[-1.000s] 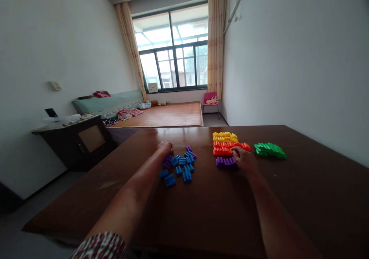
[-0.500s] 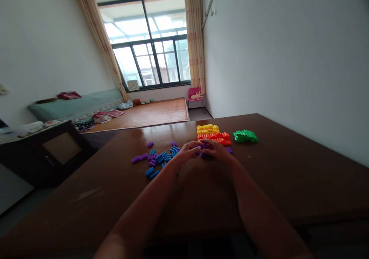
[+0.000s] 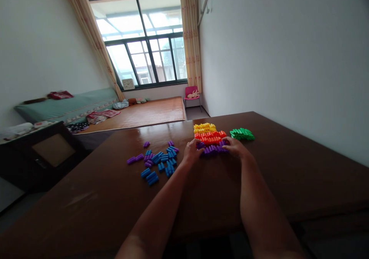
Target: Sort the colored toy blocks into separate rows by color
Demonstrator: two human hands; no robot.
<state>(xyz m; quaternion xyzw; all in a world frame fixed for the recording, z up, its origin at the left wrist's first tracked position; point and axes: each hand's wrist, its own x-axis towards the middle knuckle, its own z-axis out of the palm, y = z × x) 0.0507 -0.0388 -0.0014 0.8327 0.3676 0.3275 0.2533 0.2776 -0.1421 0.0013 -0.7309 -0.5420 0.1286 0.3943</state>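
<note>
Left hand (image 3: pixel 192 151): curled at left end of purple row (image 3: pixel 212 150)
Right hand (image 3: pixel 235 146): curled at right end; cannot tell whether gripping, either side
Cabinet (image 3: pixel 54 151): shut; contents hidden

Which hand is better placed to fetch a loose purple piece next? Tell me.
Left, probably: the left hand is at the end of the purple row nearer the loose purple pieces; the right hand is at its other end.

Blocks (image 3: pixel 212 150) are purple, blue, orange-red, yellow, green.
</note>
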